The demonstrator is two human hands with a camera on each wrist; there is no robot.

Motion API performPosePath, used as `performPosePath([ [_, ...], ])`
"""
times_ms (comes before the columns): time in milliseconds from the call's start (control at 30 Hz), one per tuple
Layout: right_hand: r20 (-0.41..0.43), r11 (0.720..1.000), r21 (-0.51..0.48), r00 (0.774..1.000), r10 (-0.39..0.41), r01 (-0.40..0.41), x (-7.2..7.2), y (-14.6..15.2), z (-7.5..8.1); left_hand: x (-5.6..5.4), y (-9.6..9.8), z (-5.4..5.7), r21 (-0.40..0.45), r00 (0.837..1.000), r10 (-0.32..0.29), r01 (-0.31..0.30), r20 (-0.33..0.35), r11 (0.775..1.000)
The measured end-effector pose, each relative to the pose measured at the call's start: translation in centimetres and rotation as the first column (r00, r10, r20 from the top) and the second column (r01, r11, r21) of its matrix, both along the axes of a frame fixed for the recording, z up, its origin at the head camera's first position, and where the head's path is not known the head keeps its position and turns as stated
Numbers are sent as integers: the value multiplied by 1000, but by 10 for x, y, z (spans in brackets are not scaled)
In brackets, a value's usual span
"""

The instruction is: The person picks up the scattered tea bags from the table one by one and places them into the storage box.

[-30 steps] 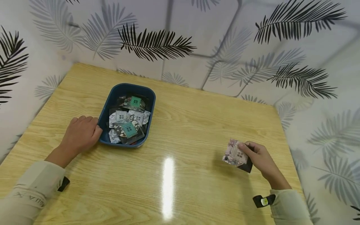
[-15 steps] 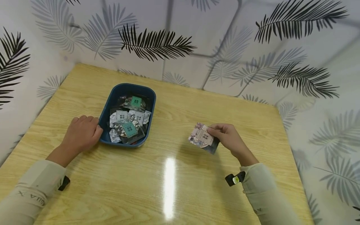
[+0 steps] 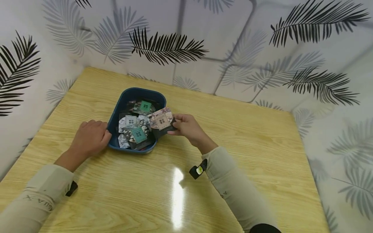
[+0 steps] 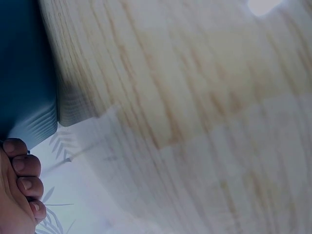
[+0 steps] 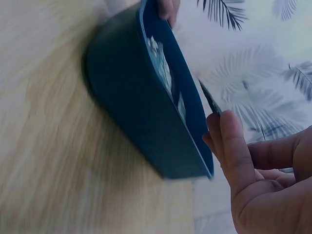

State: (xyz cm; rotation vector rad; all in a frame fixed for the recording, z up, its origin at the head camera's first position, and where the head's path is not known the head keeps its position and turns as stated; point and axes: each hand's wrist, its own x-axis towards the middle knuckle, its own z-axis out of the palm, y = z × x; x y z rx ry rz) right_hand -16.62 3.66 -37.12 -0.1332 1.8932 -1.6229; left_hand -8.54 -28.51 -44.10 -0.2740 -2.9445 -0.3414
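Note:
My right hand pinches a square sachet with a pink floral front, a pale pink label and a dark lower edge. It holds the sachet above the right rim of a blue plastic bin; in the right wrist view the sachet shows as a thin dark edge. Inside the bin lie several sachets, among them a floral one with a teal label and one with a green label. At the bin's left rim, my left hand grips the edge, its fingers curled by the outer wall.
The bin stands on a light wood-grain table, left of its middle. Behind the table is a pale wall covering with leaf prints. A bright reflection streaks the table's front.
My right hand has carried the pink-labelled sachet from the right side of the table leftward to the bin's right rim. The left hand has stayed at the bin.

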Motion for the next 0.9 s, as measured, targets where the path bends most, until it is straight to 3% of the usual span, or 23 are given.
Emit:
performPosePath([
  [167,52,1000,-13,999,6,-6,4,-38,-6,-3,3,-1,-3,1000,-10,10,-2,1000],
  [367,96,989,-49,985,144,-140,12,-52,-12,-7,6,-3,-4,1000,-29,29,9,1000],
  [567,10,976,-31,977,215,-215,15,-25,-10,-9,6,-1,-8,999,-31,31,6,999],
  [733,-66,986,-15,984,165,-166,20,8,-14,-9,4,-1,-16,999,-30,31,30,999],
  [900,-172,991,103,979,105,-88,29,51,-21,-7,-1,1,-41,994,-3,8,114,999],
])
